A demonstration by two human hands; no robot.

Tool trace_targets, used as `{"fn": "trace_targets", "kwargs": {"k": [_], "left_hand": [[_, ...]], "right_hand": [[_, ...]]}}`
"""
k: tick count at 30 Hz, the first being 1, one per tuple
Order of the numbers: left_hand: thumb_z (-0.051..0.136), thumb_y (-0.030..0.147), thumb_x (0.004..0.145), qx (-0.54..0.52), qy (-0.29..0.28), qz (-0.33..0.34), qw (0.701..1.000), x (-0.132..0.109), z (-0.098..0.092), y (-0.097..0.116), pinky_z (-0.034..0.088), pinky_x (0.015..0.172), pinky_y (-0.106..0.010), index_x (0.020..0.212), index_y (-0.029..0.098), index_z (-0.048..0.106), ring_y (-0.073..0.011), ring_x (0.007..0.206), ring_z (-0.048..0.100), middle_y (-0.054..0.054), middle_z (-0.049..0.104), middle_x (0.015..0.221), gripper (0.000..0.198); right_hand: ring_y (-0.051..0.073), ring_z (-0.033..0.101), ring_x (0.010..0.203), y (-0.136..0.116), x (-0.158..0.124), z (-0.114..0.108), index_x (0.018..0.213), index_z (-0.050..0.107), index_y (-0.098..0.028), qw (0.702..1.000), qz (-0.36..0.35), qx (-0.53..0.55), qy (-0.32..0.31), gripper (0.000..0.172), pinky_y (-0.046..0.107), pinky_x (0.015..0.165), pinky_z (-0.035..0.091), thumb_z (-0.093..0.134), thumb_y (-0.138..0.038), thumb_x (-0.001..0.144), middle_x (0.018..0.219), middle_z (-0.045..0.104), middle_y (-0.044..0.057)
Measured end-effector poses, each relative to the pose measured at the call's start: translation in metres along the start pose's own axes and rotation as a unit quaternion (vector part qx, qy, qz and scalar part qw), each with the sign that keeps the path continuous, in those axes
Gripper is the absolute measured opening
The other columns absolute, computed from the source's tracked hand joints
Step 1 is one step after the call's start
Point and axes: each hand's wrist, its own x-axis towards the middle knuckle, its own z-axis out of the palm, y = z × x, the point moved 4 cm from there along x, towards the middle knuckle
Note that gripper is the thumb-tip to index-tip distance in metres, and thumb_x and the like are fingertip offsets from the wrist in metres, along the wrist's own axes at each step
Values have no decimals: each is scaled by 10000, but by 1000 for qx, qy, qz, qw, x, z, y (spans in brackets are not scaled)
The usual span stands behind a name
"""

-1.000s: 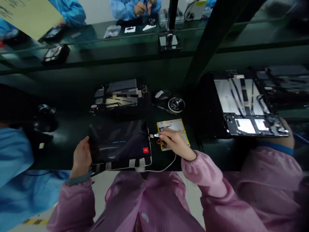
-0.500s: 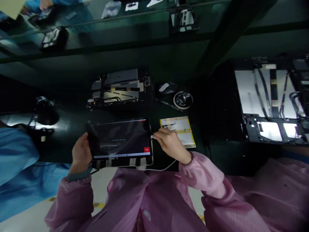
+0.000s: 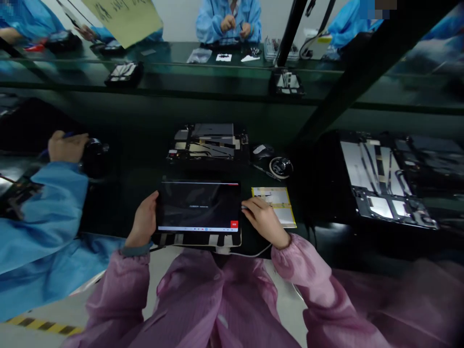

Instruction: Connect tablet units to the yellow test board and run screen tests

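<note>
A dark tablet (image 3: 198, 207) with a lit screen and a small red button lies on a striped pad at the bench's near edge. My left hand (image 3: 144, 223) grips its left edge, fingers curled round it. My right hand (image 3: 264, 220) is closed at the tablet's right edge, pinching a small connector on a white cable (image 3: 250, 253) that runs back under my wrist. A yellow-edged flat battery pack (image 3: 277, 204) lies just beyond my right hand.
An opened tablet chassis (image 3: 207, 144) sits behind the tablet, with a tape roll (image 3: 280, 166) to its right. A bigger open chassis (image 3: 380, 181) lies at right. A blue-sleeved co-worker's hand (image 3: 65, 146) holds a dark tool at left. More blue-coated people work across the far bench.
My right hand has brought the connector from over the battery pack to the tablet's right edge. The screen now shows a lit bar along its bottom. The view tilted up.
</note>
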Motion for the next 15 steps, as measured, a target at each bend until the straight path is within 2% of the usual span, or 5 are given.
{"fn": "trace_targets", "kwargs": {"k": [5, 10, 15], "left_hand": [[606, 358, 788, -72, -19, -11, 997, -2, 5, 0, 492, 1019, -400, 945, 186, 687, -269, 1145, 619, -73, 725, 1034, 246], [606, 349, 779, -113, -58, -12, 992, 1, 6, -4, 484, 1020, -407, 913, 172, 695, -276, 1154, 608, -80, 725, 1034, 239], [609, 283, 785, -114, -81, 15, 990, -1, 2, -2, 430, 1067, -392, 924, 163, 698, -276, 1227, 557, -100, 677, 1189, 204]], "right_hand": [[234, 581, 926, -8, 1, -2, 1054, 668, -195, 997, -23, -68, 36, 201, 399, 821, 520, 495, -213, 952, 981, 643, 99], [246, 571, 953, -10, 1, -3, 1036, 685, -219, 993, -22, -100, 53, 206, 426, 828, 513, 503, -218, 942, 1011, 636, 99], [244, 567, 930, -12, 0, -2, 1030, 678, -197, 992, -13, -118, 52, 210, 422, 821, 512, 486, -220, 948, 998, 638, 103]]}}
